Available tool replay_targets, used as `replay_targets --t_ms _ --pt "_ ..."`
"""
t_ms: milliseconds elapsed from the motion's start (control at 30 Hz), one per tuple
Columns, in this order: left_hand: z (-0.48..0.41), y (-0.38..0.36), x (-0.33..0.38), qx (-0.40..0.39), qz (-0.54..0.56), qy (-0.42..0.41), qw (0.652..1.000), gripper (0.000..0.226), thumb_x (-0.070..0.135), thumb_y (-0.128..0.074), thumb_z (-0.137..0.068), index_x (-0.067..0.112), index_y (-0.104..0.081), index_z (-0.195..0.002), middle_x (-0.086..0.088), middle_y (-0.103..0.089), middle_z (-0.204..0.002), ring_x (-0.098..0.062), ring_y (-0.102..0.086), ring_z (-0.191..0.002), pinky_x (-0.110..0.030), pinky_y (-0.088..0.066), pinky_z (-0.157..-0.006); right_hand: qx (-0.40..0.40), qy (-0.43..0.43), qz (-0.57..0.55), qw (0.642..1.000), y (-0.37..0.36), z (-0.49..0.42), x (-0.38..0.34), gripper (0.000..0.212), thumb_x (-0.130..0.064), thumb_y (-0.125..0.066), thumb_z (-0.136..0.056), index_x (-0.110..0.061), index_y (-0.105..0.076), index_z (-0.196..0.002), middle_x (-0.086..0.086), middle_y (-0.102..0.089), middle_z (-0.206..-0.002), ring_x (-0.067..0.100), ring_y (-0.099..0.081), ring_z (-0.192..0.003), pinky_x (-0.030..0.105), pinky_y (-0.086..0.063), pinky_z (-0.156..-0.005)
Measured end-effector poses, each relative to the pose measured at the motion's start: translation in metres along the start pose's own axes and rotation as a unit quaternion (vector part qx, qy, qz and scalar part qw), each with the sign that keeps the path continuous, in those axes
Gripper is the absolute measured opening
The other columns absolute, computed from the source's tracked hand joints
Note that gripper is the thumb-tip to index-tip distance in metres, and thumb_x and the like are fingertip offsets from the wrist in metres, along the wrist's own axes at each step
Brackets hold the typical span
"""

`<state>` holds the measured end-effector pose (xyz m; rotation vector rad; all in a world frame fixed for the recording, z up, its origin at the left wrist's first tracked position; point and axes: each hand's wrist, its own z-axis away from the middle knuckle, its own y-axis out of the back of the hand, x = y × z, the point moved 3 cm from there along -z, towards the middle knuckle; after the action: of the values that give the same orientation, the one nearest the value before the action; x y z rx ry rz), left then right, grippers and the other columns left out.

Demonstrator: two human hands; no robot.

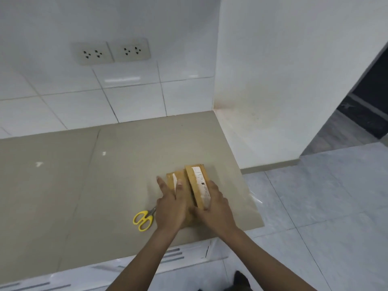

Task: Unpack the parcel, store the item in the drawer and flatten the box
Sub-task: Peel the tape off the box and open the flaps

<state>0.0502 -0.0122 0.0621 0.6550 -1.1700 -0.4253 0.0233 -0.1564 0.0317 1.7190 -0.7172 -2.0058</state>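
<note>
Near edge of counter (63,196), right part: both hands on the box (184,185). Left hand (171,203) flat on the left flap, fingers spread, forefinger pointing away off the box's left side. Right hand (215,208) gripping the raised right flap, fingers curled round its labelled near end. Gap between flaps dark; contents not visible. Scissors (143,219), yellow-handled, just left of the left wrist, blades partly hidden. Farther back, tiled wall with two sockets (111,51).
</note>
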Motion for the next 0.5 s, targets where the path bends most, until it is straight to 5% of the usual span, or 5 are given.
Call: replay_targets --t_ms 100,233,367,433,500 --pt "0.003 0.000 0.000 -0.003 -0.044 -0.018 0.999 0.096 0.075 -0.032 -0.083 0.025 0.015 -0.150 -0.025 -0.067 -0.108 -0.042 -0.062 -0.101 -0.043 -0.050 -0.085 -0.011 -0.036 -0.151 0.988 0.013 -0.001 0.010 0.062 -0.056 -0.055 -0.086 -0.044 -0.024 -0.138 -0.015 -0.050 -0.124 0.008 -0.052 -0.105 0.017 -0.046 -0.078" --pt "0.016 -0.007 0.004 -0.019 -0.124 -0.073 0.989 0.124 0.064 -0.067 -0.069 0.018 0.013 -0.151 -0.016 -0.059 -0.124 -0.037 -0.055 -0.111 -0.032 -0.037 -0.068 0.072 -0.153 -0.272 0.947 0.037 -0.010 0.038 0.031 -0.036 -0.045 -0.097 -0.034 -0.044 -0.128 -0.002 -0.062 -0.116 0.013 -0.060 -0.094 0.044 -0.056 -0.082" --pt "0.006 0.001 -0.003 -0.066 -0.051 -0.068 0.994 0.085 0.036 -0.061 -0.082 0.021 -0.015 -0.151 -0.010 -0.067 -0.108 -0.033 -0.064 -0.099 -0.032 -0.046 -0.070 0.137 -0.134 0.001 0.981 0.052 -0.019 0.045 0.049 -0.018 -0.062 -0.089 -0.017 -0.041 -0.134 0.014 -0.055 -0.126 0.023 -0.057 -0.099 0.035 -0.050 -0.077" --pt "0.001 0.015 -0.013 -0.082 0.046 -0.074 0.993 0.048 0.023 -0.050 -0.090 0.030 -0.044 -0.138 -0.005 -0.070 -0.113 -0.028 -0.064 -0.100 -0.034 -0.050 -0.078 0.154 -0.042 0.157 0.975 0.053 -0.023 0.036 0.044 -0.010 -0.068 -0.082 -0.019 -0.053 -0.123 0.015 -0.054 -0.121 0.033 -0.053 -0.103 0.038 -0.047 -0.076" --pt "-0.004 0.027 -0.032 -0.098 0.141 -0.044 0.984 0.041 0.012 -0.046 -0.092 0.025 -0.054 -0.130 -0.005 -0.069 -0.114 -0.024 -0.063 -0.098 -0.042 -0.055 -0.083 0.133 0.054 0.205 0.968 0.049 -0.027 0.021 0.029 -0.010 -0.067 -0.080 -0.022 -0.061 -0.106 0.010 -0.056 -0.106 0.029 -0.055 -0.091 0.033 -0.045 -0.070"
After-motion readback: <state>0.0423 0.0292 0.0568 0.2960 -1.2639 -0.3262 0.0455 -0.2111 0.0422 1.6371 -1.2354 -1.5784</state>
